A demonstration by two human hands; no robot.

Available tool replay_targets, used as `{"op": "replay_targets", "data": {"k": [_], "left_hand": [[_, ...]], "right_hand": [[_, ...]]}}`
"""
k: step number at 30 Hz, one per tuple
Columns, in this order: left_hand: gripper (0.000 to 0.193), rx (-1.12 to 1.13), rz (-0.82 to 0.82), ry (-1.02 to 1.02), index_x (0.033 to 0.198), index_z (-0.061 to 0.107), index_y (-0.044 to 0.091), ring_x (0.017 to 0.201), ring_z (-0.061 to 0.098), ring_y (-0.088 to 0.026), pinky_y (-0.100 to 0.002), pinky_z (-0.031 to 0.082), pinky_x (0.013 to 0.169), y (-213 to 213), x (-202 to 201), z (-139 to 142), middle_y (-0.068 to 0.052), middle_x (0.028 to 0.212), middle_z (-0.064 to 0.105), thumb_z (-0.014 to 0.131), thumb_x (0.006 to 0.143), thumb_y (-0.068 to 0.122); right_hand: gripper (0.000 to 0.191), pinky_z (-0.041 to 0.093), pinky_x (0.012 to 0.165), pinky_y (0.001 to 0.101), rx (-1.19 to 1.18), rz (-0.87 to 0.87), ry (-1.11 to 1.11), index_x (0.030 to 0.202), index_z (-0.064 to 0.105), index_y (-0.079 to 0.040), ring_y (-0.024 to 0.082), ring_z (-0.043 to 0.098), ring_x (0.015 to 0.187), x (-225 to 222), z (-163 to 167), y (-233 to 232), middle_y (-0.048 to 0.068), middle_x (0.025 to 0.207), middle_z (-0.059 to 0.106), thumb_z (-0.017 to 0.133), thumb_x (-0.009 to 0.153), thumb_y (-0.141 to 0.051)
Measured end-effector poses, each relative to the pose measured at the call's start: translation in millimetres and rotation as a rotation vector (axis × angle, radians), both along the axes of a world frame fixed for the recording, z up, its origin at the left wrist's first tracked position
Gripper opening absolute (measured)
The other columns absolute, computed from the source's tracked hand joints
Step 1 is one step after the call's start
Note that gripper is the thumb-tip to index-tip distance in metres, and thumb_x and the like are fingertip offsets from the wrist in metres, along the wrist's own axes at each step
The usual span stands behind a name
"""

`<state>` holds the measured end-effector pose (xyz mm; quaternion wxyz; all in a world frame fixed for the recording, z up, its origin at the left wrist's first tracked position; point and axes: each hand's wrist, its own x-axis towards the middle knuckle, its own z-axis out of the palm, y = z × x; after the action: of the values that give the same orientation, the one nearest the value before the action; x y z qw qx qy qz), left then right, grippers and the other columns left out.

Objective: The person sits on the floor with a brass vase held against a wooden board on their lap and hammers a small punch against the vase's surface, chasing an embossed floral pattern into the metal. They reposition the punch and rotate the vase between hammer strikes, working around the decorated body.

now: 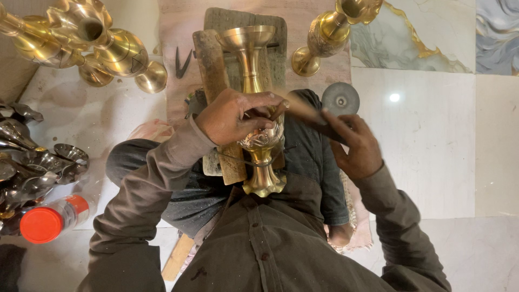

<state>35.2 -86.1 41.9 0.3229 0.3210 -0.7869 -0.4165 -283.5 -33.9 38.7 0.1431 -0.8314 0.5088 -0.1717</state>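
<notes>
Bottle [50, 220]: plastic, orange cap, lying on the floor at far left, well apart from the work.
Dark metal pieces [38, 162]: a heap just above the bottle, dull and unpolished.
Brass vases [92, 43]: several lying top left, shiny, not touched.
Small tools [183, 62]: dark, pointed, on the cloth beside the wooden block [212, 65].
Vase [258, 108]: brass, lying lengthwise over the person's lap and the block, flared mouth near the chest, foot pointing away; its round belly carries a raised pattern.
Left hand [233, 114]: fingers curled over the vase's belly, thumb and fingertips pinched on a thin tool [277, 111] set against the pattern.
Right hand [354, 146]: fingers closed round the handle of a dark hammer-like tool [308, 116], its head slanting toward the thin tool.
Disc [340, 98]: grey, round, flat on the floor just beyond the right hand.
Upright vase [324, 35]: brass, tilted, top right of the cloth.
Step in hand: by the look of it, chasing the pattern on the belly, tool placed and hammer near.
Next move calls for: a steady left-hand grip so the vase does not roll, and light, square taps.
</notes>
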Motion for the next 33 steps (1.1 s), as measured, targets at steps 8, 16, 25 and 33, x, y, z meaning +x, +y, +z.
{"op": "replay_targets", "data": {"k": [8,16,25,33], "left_hand": [[0.05,0.003,-0.028,0.036,0.137,0.061,0.007,0.098,0.079,-0.02,-0.032,0.066,0.084,1.7,1.0,3.5,-0.013,0.119,0.077,0.077,0.09,0.005],[0.051,0.033,-0.001,-0.004,0.137,0.061,0.004,0.093,0.08,-0.019,-0.03,0.066,0.082,1.6,0.9,-3.2,-0.014,0.109,0.078,0.075,0.089,0.001],[0.051,0.045,0.005,-0.076,0.136,0.062,0.006,0.088,0.08,-0.019,-0.03,0.064,0.078,-0.1,0.3,-0.5,-0.013,0.101,0.079,0.08,0.089,0.006],[0.052,-0.029,-0.029,0.014,0.137,0.061,0.005,0.094,0.079,-0.02,-0.029,0.065,0.085,-2.4,0.7,-3.2,-0.017,0.125,0.072,0.075,0.087,-0.002]], "right_hand": [[0.053,0.052,0.082,0.0323,0.028,-0.083,-0.398,0.142,0.057,-0.004,0.02,0.062,0.097,-7.1,26.3,-4.2,0.013,0.115,0.058,0.073,0.093,0.007],[0.046,0.045,0.081,0.0314,0.018,-0.18,-0.303,0.131,0.061,-0.003,0.024,0.051,0.091,-2.2,25.8,-5.4,0.012,0.107,0.052,0.075,0.088,0.006],[0.054,0.052,0.089,0.0355,-0.145,-0.041,-0.197,0.143,0.06,-0.003,0.022,0.059,0.104,-0.1,27.4,-5.7,0.013,0.116,0.057,0.071,0.091,0.007],[0.06,0.056,0.093,0.0391,-0.18,-0.022,-0.247,0.148,0.057,-0.001,0.028,0.063,0.114,-1.0,23.8,-5.6,0.018,0.124,0.057,0.07,0.09,0.01]]}}
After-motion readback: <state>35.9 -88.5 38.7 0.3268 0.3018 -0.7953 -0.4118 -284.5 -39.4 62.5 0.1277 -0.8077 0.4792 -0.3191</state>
